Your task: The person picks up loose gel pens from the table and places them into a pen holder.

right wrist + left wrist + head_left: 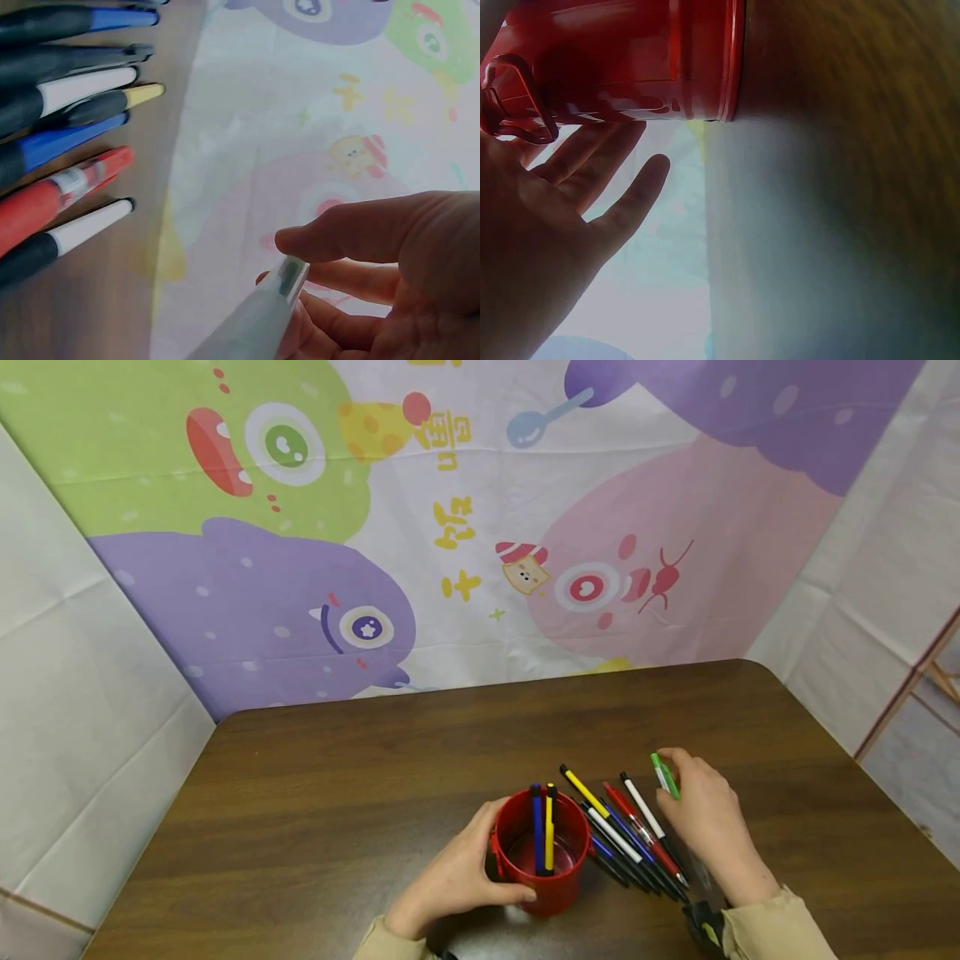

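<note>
A red metal pail (551, 897) stands upright on the table, with a blue pen (537, 831) and a yellow pen (550, 835) leaning inside. My left hand (465, 868) holds the pail's left side, thumb in front and fingers behind. In the left wrist view the little finger (634, 199) is apart from it. My right hand (705, 810) pinches a green-and-white pen (665, 775) between thumb and fingers, above the table. In the right wrist view its pale body (251, 322) points down and left. Just left of this hand lie several loose pens, among them a red one (630, 806).
Next to the red pen lie a white pen (641, 802) and another yellow pen (581, 787), with more blue, white and black ones. The brown wooden table (337, 777) ends at a cartoon-printed cloth (480, 635). White cloth (90, 593) hangs at the left.
</note>
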`<move>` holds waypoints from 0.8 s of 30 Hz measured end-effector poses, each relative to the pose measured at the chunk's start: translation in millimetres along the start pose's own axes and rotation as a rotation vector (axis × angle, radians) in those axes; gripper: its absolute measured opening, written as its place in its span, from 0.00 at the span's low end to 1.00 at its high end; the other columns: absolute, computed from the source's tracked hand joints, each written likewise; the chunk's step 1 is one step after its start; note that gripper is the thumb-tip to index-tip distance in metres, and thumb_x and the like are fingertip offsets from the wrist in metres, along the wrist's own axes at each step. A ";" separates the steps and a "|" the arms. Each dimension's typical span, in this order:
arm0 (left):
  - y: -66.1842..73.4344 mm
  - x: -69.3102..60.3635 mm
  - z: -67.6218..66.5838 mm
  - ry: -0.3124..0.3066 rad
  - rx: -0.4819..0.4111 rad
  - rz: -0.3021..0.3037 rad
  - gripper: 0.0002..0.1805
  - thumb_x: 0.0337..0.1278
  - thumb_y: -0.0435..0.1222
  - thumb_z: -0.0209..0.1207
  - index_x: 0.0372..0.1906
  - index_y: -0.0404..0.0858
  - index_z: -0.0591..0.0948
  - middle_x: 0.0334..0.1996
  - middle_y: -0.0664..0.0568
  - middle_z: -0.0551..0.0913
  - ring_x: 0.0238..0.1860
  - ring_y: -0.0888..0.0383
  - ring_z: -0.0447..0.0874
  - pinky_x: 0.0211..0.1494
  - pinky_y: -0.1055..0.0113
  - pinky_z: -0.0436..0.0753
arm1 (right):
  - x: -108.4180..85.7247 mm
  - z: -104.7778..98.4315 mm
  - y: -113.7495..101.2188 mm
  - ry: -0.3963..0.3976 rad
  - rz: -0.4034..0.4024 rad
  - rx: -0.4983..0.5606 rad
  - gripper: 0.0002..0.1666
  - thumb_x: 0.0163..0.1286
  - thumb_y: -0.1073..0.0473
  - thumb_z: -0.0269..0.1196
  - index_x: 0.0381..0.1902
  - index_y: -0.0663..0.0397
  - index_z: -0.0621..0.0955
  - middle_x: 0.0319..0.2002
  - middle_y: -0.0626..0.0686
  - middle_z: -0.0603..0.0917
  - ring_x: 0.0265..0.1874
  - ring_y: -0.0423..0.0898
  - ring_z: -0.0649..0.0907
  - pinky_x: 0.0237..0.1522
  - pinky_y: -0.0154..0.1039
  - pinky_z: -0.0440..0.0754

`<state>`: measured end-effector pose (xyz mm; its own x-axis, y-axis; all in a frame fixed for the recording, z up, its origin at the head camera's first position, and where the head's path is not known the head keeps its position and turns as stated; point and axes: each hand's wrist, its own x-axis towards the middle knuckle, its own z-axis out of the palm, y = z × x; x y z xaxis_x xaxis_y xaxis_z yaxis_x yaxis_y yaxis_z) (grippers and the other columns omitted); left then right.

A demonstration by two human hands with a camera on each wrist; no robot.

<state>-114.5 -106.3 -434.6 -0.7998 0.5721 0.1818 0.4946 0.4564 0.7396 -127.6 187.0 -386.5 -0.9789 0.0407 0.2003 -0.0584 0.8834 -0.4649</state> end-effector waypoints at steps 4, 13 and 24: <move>0.1 -0.1 -0.2 -0.005 -0.005 -0.009 0.51 0.35 0.58 0.67 0.67 0.54 0.54 0.58 0.58 0.65 0.55 0.60 0.70 0.56 0.62 0.74 | -3.1 -6.2 -8.0 0.033 -0.028 0.010 0.27 0.54 0.66 0.62 0.53 0.62 0.72 0.32 0.60 0.78 0.24 0.50 0.75 0.23 0.46 0.72; -0.2 0.2 -0.5 -0.002 -0.007 -0.008 0.51 0.34 0.57 0.67 0.67 0.55 0.54 0.58 0.58 0.65 0.55 0.60 0.69 0.56 0.62 0.74 | -11.5 -14.7 -24.8 0.189 -0.098 0.075 0.26 0.54 0.67 0.62 0.53 0.62 0.73 0.31 0.56 0.78 0.24 0.45 0.76 0.20 0.36 0.70; 0.5 0.1 -0.6 -0.009 -0.013 -0.019 0.51 0.34 0.57 0.68 0.67 0.55 0.54 0.59 0.58 0.65 0.56 0.61 0.69 0.57 0.61 0.73 | -19.2 -21.3 -39.2 0.382 -0.208 0.223 0.33 0.51 0.71 0.65 0.58 0.58 0.71 0.33 0.53 0.76 0.24 0.40 0.74 0.23 0.20 0.71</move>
<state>-114.6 -106.4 -433.8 -0.8056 0.5700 0.1618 0.4752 0.4583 0.7511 -102.3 161.6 -353.8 -0.8029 0.0792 0.5909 -0.3261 0.7714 -0.5465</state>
